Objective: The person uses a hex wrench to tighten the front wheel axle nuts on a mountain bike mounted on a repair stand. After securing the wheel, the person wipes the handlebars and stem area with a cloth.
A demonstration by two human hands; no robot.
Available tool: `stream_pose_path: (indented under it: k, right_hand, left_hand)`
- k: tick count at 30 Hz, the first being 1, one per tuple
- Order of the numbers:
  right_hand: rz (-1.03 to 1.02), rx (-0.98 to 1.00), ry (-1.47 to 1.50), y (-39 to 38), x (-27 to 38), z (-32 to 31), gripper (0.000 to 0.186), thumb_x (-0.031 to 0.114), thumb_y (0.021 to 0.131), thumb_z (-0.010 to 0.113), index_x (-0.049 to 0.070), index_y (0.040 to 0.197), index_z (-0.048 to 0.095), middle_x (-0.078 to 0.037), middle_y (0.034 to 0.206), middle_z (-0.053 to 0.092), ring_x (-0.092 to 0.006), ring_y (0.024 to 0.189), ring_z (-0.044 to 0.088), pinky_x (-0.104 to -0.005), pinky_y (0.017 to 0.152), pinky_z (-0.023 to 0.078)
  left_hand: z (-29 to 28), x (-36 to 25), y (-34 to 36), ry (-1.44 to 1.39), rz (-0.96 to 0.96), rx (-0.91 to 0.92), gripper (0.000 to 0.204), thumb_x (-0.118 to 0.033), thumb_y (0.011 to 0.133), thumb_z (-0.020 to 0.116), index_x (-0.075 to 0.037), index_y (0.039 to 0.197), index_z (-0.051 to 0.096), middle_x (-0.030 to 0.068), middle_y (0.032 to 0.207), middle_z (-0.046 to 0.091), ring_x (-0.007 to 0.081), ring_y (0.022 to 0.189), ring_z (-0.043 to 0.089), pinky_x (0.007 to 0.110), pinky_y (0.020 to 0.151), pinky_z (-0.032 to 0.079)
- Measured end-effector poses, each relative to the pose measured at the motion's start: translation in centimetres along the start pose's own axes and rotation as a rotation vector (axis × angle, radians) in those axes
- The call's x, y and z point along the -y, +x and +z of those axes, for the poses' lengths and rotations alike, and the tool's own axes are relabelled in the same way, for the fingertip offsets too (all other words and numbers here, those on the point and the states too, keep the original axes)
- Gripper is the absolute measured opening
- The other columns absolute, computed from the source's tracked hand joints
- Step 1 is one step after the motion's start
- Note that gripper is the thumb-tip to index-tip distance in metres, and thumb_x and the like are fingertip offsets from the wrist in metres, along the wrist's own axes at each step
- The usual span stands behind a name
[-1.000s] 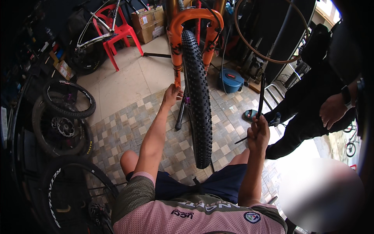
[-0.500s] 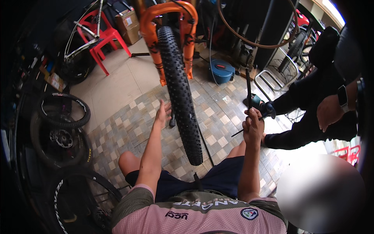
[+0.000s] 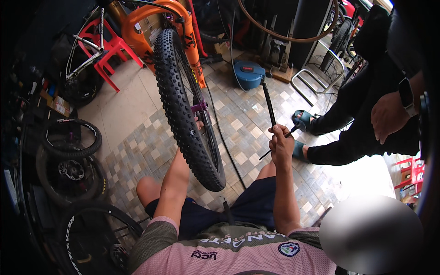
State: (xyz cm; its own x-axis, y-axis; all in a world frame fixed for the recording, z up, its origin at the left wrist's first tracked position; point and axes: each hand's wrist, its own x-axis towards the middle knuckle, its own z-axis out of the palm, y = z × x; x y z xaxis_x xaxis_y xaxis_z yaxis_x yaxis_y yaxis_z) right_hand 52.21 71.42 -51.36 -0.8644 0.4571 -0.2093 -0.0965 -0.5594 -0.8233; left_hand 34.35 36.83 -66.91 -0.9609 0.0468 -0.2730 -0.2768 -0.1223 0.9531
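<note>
An orange suspension fork (image 3: 196, 64) straddles a knobby black bicycle tyre (image 3: 174, 101), its wheel tilted so the purple hub (image 3: 199, 107) shows. My left hand (image 3: 198, 123) is mostly hidden behind that wheel; a few curled fingertips show just below the hub, on something I cannot make out. My right hand (image 3: 281, 144), closed and raised right of the tyre, grips a long black bar (image 3: 268, 101) together with a thin rod (image 3: 265, 155) that crosses it and has a dark handle.
Another person stands at the right in dark trousers (image 3: 348, 151) and sandals, a hand (image 3: 388, 114) hanging. A red chair (image 3: 117, 50) and frame are upper left; loose wheels (image 3: 68, 178) lie left. A blue round case (image 3: 248, 73) and a black hose (image 3: 224, 142) are on the tiled floor.
My left hand left the fork leg, opened, then went behind the wheel. Fork and wheel appear farther left and more angled. My right hand shifted left with its tools.
</note>
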Motion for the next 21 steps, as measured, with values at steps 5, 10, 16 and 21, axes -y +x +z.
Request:
stream_pose_path:
  k: [5,10,16,21]
  right_hand:
    - [-0.091,-0.033,-0.231,1.3,0.9,-1.6,0.025,0.02,0.102,0.075,0.0,0.115,0.067,-0.006,0.091,0.07,-0.0012,0.049,0.038,-0.0216,0.044,0.028]
    - [-0.099,-0.032,-0.284,3.4,0.5,-1.1,0.026,0.02,0.103,0.073,-0.001,0.118,0.067,-0.007,0.092,0.07,-0.0011,0.047,0.037,-0.0217,0.043,0.027]
    - [-0.082,-0.079,-0.28,4.1,-1.0,-1.1,0.027,0.021,0.104,0.072,-0.002,0.117,0.066,-0.008,0.093,0.07,-0.002,0.046,0.037,-0.0228,0.042,0.027]
    - [-0.09,-0.058,-0.304,4.5,-0.5,-1.4,0.027,0.021,0.104,0.072,-0.003,0.116,0.068,-0.007,0.092,0.07,-0.0021,0.046,0.038,-0.0232,0.041,0.028]
  left_hand:
    - [3.4,-1.4,0.1,0.208,-0.067,0.005,0.031,-0.046,0.098,0.073,-0.016,0.106,0.067,-0.003,0.098,0.069,0.0096,0.085,0.062,0.03,0.068,0.045]
    - [3.4,-1.4,0.0,0.145,-0.099,-0.139,0.02,-0.032,0.097,0.072,-0.016,0.108,0.065,-0.0023,0.096,0.066,0.0114,0.089,0.063,0.034,0.072,0.045]
    - [2.3,-1.1,-1.1,0.07,-0.067,-0.083,0.019,-0.03,0.096,0.07,-0.016,0.108,0.065,-0.0021,0.096,0.065,0.012,0.089,0.063,0.035,0.073,0.045]
    - [1.9,-1.6,-0.7,0.051,-0.068,-0.071,0.018,-0.028,0.095,0.069,-0.015,0.108,0.065,-0.002,0.096,0.065,0.0125,0.09,0.063,0.036,0.074,0.045]
